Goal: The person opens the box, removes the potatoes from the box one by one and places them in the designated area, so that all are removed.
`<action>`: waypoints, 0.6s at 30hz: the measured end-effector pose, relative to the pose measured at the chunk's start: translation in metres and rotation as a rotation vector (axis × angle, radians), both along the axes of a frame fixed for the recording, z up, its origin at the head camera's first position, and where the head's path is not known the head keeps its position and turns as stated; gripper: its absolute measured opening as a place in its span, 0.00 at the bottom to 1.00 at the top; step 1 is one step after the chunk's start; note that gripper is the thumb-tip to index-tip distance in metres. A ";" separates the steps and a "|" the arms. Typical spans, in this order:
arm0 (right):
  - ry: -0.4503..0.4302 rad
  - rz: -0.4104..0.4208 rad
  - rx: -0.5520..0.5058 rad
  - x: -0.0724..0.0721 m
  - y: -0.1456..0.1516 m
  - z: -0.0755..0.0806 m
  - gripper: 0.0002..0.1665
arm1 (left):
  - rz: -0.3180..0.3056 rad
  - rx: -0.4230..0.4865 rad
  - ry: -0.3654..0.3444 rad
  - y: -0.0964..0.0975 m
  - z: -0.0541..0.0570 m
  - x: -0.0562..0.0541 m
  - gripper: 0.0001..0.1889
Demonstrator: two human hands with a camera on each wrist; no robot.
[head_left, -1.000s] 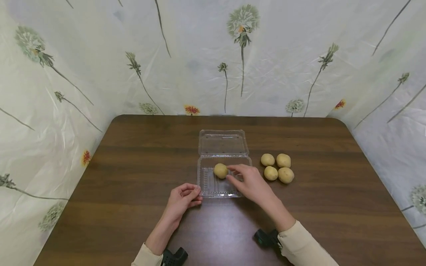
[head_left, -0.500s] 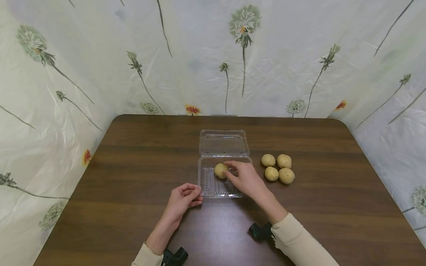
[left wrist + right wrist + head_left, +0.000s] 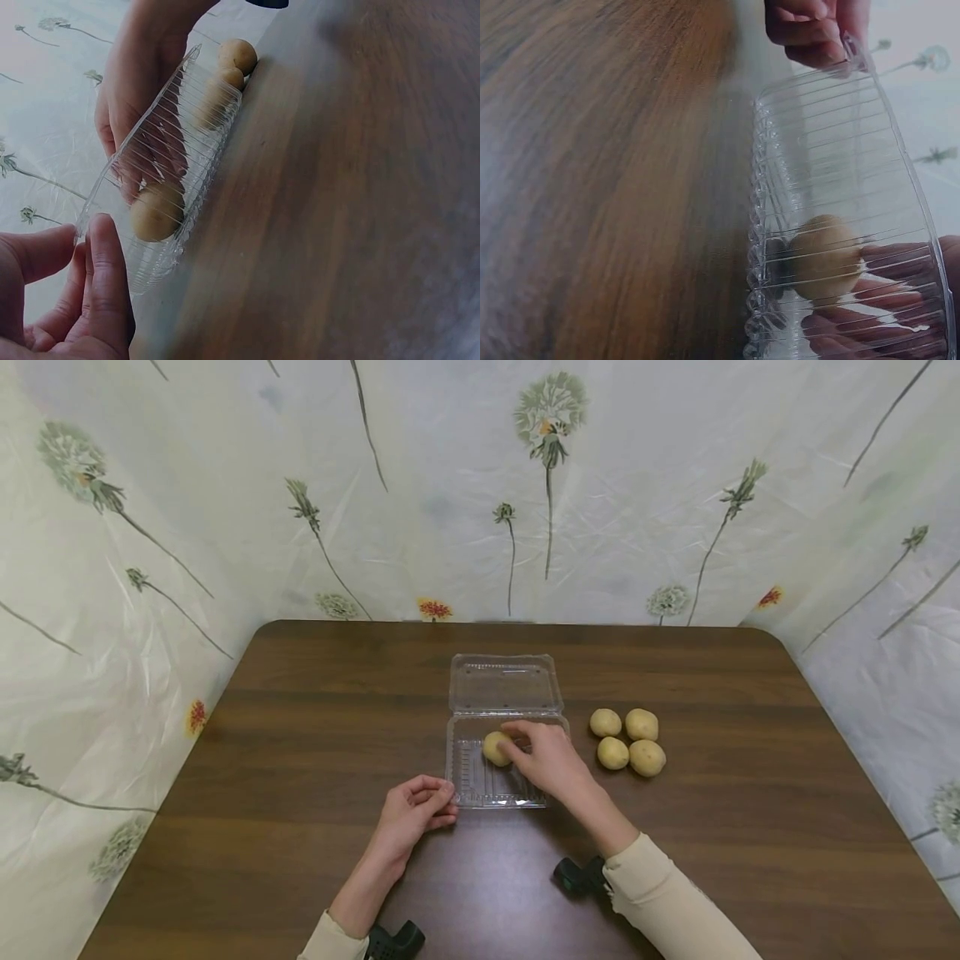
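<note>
A clear plastic clamshell container (image 3: 499, 793) lies on the table with its lid (image 3: 505, 685) folded back, away from me. My left hand (image 3: 411, 817) pinches its near left corner; the left wrist view shows thumb and fingers (image 3: 109, 262) on either side of the rim. Inside the tray sits a round yellow potato (image 3: 495, 749), seen through the ribbed wall in both wrist views. My right hand (image 3: 551, 760) reaches in over the right side and holds this potato between thumb and fingers. The far side of the potato is partly covered by those fingers.
Several more potatoes (image 3: 612, 753) stand grouped on the brown wooden table (image 3: 337, 710), just right of the container. A flower-printed sheet (image 3: 435, 527) hangs behind the table and along its sides. Dark wrist devices (image 3: 577, 877) sit under both forearms.
My right hand has moved a little left, its fingers closing from beside the potato onto it. The potato has barely shifted. My left hand keeps its place at the container's corner.
</note>
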State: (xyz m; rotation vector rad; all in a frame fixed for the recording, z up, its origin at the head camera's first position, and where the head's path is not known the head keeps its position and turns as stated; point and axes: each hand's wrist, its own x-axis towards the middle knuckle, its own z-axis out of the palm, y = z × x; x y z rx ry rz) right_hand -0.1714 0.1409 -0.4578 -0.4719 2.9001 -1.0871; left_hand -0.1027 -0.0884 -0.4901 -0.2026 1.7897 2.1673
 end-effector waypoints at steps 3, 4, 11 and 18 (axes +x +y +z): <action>-0.035 0.000 -0.015 -0.002 -0.001 0.000 0.21 | 0.003 0.003 0.001 0.000 0.000 0.000 0.17; -0.052 0.007 -0.027 -0.003 -0.001 0.000 0.22 | 0.004 0.004 0.000 0.000 0.000 0.000 0.17; -0.165 0.111 -0.093 -0.003 -0.005 0.000 0.24 | 0.002 0.007 -0.001 0.000 -0.001 0.000 0.16; -0.142 0.152 -0.129 -0.001 -0.005 -0.001 0.22 | 0.009 0.008 0.013 0.001 0.000 0.000 0.15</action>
